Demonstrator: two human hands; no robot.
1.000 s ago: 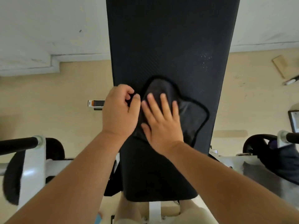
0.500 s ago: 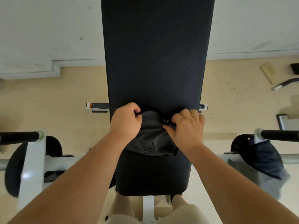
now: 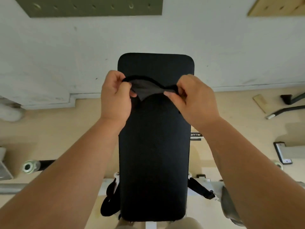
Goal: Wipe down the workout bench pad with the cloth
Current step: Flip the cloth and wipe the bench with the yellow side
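Note:
The black bench pad (image 3: 155, 154) runs straight away from me down the middle of the view, its rounded far end near the wall. A dark grey cloth (image 3: 146, 87) with a black hem is lifted off the pad and stretched between my hands over its far half. My left hand (image 3: 115, 98) pinches the cloth's left edge. My right hand (image 3: 194, 100) pinches its right edge. Most of the cloth hangs dark against the pad, so its lower outline is hard to tell.
A white wall stands just beyond the pad's far end. The bench's white frame and black straps (image 3: 200, 190) show beside the near end. A bar end (image 3: 30, 166) lies at left. A curved black bar (image 3: 283, 111) and a wooden piece (image 3: 262, 103) lie on the tan floor at right.
The cloth lay flat under my right palm, was then bunched by both hands, and is now lifted and pulled taut between them. My view has risen to show the pad's far end.

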